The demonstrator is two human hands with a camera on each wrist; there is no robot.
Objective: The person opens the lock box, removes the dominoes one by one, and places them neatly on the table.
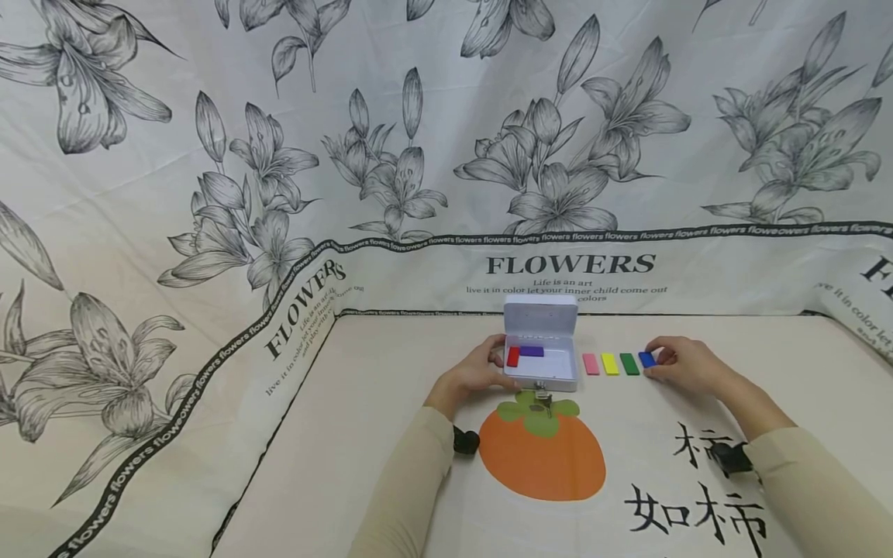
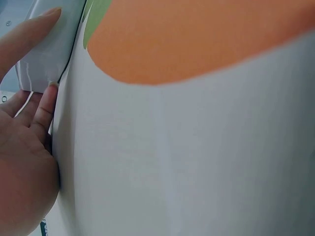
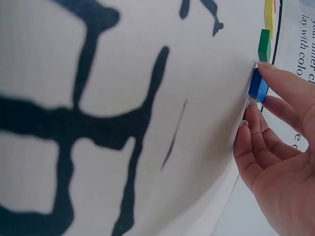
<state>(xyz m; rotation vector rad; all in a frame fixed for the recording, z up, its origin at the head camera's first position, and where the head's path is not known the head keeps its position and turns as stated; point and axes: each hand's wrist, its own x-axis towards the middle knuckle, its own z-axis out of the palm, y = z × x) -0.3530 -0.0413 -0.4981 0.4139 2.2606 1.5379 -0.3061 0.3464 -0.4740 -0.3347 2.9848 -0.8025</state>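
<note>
A white metal box (image 1: 540, 380) stands on the table with its hinged lid (image 1: 541, 316) raised. Inside lie a red block (image 1: 513, 356) and a purple block (image 1: 532, 352), both at the left. My left hand (image 1: 480, 367) grips the box's left end; in the left wrist view the thumb lies along one face and the fingers touch the end. To the right of the box, a pink block (image 1: 591, 364), a yellow block (image 1: 610, 364) and a green block (image 1: 630, 364) form a row. At its right end my right hand (image 1: 687, 366) pinches a blue block (image 3: 257, 84) between thumb and fingers.
The tablecloth (image 1: 377, 372) bears a printed orange persimmon (image 1: 544, 461) in front of the box and black brush characters (image 1: 698, 515) near the right arm. A flower-patterned cloth (image 1: 391, 271) hangs behind the table and along the left.
</note>
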